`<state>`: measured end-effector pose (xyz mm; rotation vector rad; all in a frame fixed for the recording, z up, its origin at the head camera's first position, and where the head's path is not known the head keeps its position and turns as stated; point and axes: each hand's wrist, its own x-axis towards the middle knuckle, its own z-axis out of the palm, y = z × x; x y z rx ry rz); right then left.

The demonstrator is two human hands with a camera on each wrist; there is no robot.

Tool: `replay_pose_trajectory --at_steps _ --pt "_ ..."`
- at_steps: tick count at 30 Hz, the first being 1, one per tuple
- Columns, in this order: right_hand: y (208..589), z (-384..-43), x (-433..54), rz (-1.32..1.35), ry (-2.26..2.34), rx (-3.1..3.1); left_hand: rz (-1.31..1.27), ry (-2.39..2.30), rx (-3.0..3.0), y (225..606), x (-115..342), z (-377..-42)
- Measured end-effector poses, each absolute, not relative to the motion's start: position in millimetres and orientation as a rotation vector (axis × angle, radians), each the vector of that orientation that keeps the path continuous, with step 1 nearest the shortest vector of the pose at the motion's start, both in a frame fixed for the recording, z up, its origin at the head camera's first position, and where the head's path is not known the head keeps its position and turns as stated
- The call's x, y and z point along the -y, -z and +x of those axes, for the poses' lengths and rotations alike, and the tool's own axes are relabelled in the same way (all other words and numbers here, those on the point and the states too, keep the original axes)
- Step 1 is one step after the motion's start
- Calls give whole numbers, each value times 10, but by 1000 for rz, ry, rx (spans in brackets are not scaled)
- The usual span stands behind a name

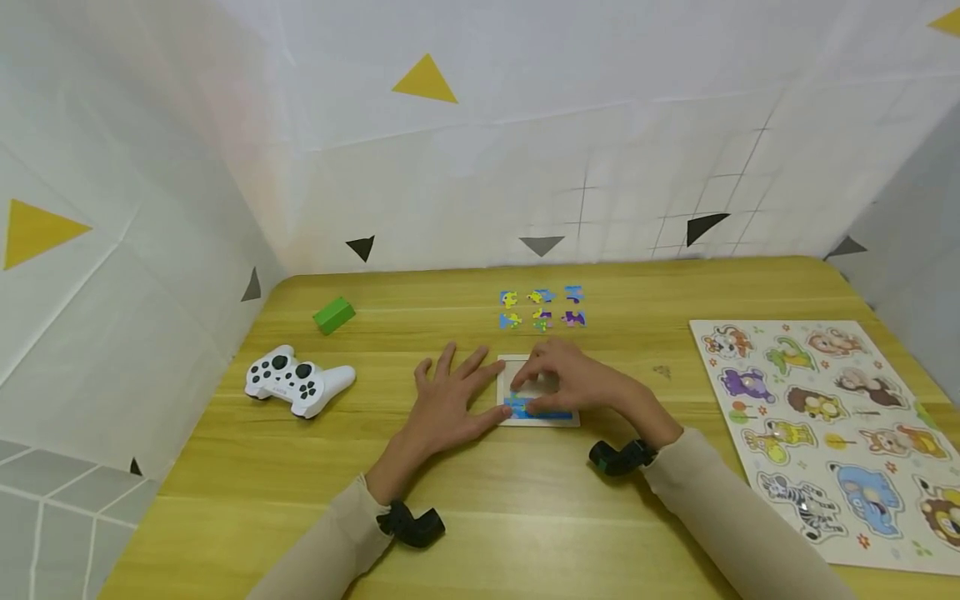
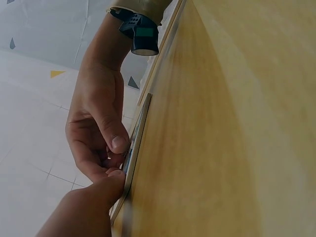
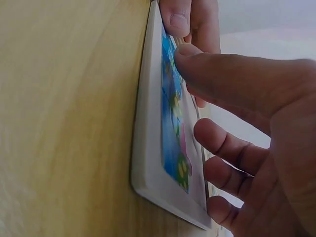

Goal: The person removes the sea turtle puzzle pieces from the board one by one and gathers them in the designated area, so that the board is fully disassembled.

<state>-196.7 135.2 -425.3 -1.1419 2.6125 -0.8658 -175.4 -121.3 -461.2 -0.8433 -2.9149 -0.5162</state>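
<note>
A small white puzzle tray (image 1: 540,422) lies on the table, with blue jigsaw pieces (image 1: 555,414) along its near side. My right hand (image 1: 573,379) is over the tray, its thumb and index finger pinching a blue puzzle piece (image 1: 517,401) at the tray's left side. In the right wrist view the thumb (image 3: 217,69) rests at the picture's edge; the other fingers curl above the tray, and the index fingertip is mostly hidden. My left hand (image 1: 450,404) lies spread on the table, its thumb and index fingertips touching the tray's left edge.
Several loose jigsaw pieces (image 1: 542,320) lie in two rows behind the tray. A white game controller (image 1: 300,383) and a green block (image 1: 333,316) are on the left. A large animal puzzle board (image 1: 817,437) covers the right side. A white patterned sheet (image 1: 465,192) hangs behind the table.
</note>
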Motion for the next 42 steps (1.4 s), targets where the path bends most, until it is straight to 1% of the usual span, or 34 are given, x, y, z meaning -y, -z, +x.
replay_pose_trajectory --at_steps 10,18,27,35,42 --pt "4261 -1965 -1346 -1207 791 -2614 -847 510 2911 4616 1215 -1760" --pt "4214 -1899 -1348 -1217 717 -2637 -870 521 2967 4578 1240 -1768" --pt "4219 -1793 -1313 -1092 756 -2648 -967 463 3008 4564 1315 -1793" --pt "4225 -1752 -1291 -1114 814 -2652 -957 474 2995 4555 1328 -1801" --pt "4235 -1749 -1263 -1056 854 -2640 -949 485 3012 4539 1329 -1801"
